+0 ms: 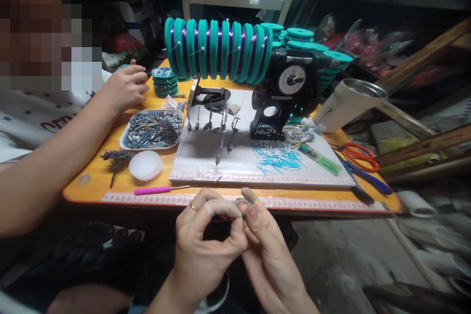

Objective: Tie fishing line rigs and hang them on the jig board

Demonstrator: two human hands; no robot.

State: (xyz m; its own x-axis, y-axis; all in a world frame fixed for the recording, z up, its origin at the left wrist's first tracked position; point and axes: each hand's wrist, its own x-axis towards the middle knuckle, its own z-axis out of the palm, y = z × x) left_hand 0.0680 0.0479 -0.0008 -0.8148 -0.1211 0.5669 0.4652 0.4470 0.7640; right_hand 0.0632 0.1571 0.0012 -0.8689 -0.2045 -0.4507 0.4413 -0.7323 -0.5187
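My left hand, with a ring and a pale wrap on one finger, has its thumb and forefinger curled together in a pinch. My right hand meets it fingertip to fingertip, also pinching, with a wrap on one finger. Whatever lies between the fingertips is too small to make out. Both hands are just in front of the table's near edge. On the table by them lie a crochet hook with a pink handle and a pink measuring tape. Beyond, small dark weights hang on thin lines above a white board.
A row of teal spools sits on a black winding machine. A tray of small weights, a white dish, blue-handled pliers, orange-handled scissors and a tilted cup stand around. A person's arm reaches in from the left.
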